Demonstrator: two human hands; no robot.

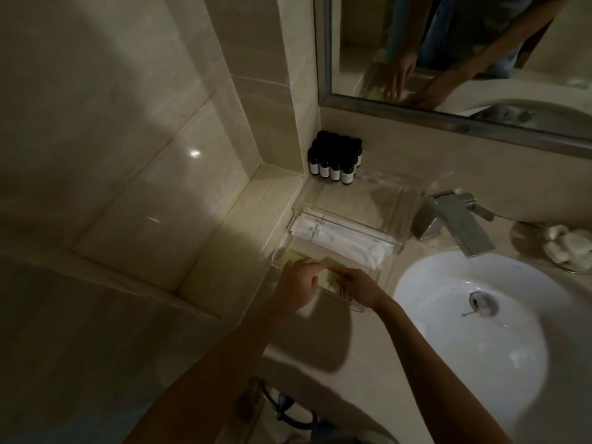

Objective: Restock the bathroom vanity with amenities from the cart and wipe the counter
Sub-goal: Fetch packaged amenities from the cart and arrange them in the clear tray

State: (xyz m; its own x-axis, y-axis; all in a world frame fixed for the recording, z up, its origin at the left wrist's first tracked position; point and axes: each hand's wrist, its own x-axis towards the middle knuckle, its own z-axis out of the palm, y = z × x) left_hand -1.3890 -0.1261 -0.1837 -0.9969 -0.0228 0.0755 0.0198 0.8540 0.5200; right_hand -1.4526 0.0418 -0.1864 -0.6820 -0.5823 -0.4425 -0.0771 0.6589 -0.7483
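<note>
Acrylic tray (395, 203): on counter (320, 341), left of sink (480, 354).
Far corner: dark bottles (333, 158) stocked.
Middle tier: white packets (339, 238) stocked.
Near tier: left grip (296, 283), right grip (360, 288) both clasp yellowish packets (331, 278).
Outstanding: wiping, likely.

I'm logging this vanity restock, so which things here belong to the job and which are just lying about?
Job: left hand, right hand, yellowish packets, clear tray, white sachets, dark bottles, counter.
Lying about: faucet, sink, mirror.
</note>
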